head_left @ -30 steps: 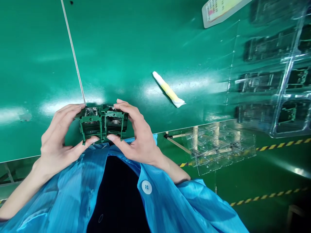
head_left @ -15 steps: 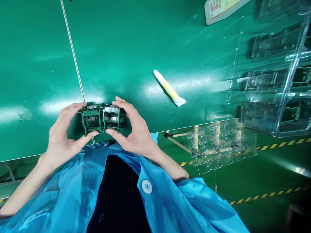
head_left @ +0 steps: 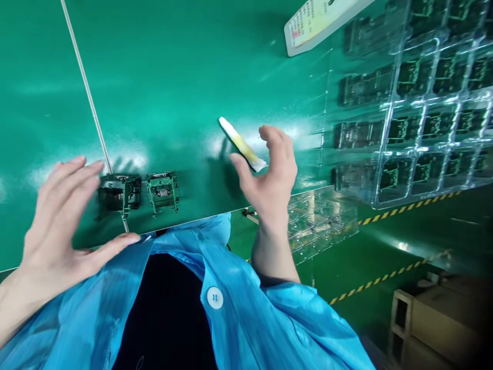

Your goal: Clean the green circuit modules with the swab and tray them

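Two dark green plastic frames with metal parts sit side by side near the table's front edge. Close to the left frame, my left hand is open, fingers apart, holding nothing. The right frame stands a small gap away, untouched. My right hand hovers over a white stick with a yellow middle, thumb and fingers spread around its near end. I see no grip on the stick, which lies slanted on the green table.
Clear plastic trays holding several similar green parts stand at the right. A labelled white container is at the back. Beyond the table's front edge are an empty-looking clear tray, floor tape and a cardboard box.
Both hands have let go of the two green frames, which now rest apart on the table. My right hand has moved right to the stick; my left has drawn back leftward. The view has shifted right.
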Motion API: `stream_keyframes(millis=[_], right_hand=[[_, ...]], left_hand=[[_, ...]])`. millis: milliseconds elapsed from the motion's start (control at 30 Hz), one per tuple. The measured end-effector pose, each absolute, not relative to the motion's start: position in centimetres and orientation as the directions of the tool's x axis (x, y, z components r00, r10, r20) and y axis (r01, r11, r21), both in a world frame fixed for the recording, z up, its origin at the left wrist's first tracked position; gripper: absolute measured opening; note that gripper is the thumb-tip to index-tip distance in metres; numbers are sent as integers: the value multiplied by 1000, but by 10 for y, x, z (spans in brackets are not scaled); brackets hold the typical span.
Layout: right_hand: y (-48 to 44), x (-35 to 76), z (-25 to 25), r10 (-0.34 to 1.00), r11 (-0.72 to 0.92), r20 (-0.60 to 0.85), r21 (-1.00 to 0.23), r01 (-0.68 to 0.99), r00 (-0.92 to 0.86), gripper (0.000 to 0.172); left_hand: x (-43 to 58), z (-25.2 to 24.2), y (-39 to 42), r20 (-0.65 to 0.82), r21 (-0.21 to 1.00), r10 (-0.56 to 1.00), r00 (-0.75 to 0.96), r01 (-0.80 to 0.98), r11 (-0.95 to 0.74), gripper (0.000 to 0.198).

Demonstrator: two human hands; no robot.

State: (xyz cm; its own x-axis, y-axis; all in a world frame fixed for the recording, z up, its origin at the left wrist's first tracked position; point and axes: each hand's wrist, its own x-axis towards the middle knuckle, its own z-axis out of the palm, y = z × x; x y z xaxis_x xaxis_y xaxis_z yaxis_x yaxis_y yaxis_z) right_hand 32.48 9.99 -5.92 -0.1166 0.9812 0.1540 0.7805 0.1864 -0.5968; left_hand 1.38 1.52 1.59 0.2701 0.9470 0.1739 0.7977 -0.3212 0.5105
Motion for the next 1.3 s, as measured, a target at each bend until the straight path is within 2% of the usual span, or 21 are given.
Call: stream_keyframes(millis=[67, 133, 233, 333, 400, 667, 867, 1000, 1167, 1300], right_hand=[[108, 334, -70, 996, 87, 64, -498, 863, -63, 30], [107, 337, -71, 997, 74, 2, -471, 879, -83, 16], [94, 340, -55, 970, 175, -35, -591, 787, -242, 8], [81, 343, -34, 879, 287, -40, -750, 596, -474, 9], [78, 342, -28, 820, 347, -15, -782, 517, -573, 12], [82, 311, -33, 685, 622, 94, -591, 514, -722, 24], [76, 294, -18, 623, 709, 65, -467, 528, -779, 34], [78, 305, -16, 642, 687, 75, -499, 528, -763, 31], [91, 333, -19, 749, 538, 114, -680, 499, -652, 19], [103, 353, -32, 820, 470, 110, -690, 551, -562, 22]], left_hand=[[21, 14, 20, 184, 460, 927, 328, 804, -376, 94], [28, 11, 25, 226, 412, 897, 380, 797, -442, 92], [35, 8, 32, 274, 370, 864, 423, 783, -500, 93], [39, 6, 35, 251, 347, 858, 448, 786, -512, 92], [40, 6, 35, 217, 341, 864, 454, 795, -503, 88], [41, 6, 35, 186, 355, 867, 462, 792, -498, 76], [40, 5, 36, 170, 370, 882, 438, 802, -470, 65], [40, 2, 37, 185, 362, 872, 454, 793, -489, 63], [31, 11, 35, 182, 397, 870, 459, 775, -492, 92], [5, 21, 25, 69, 505, 954, 293, 814, -287, 105]])
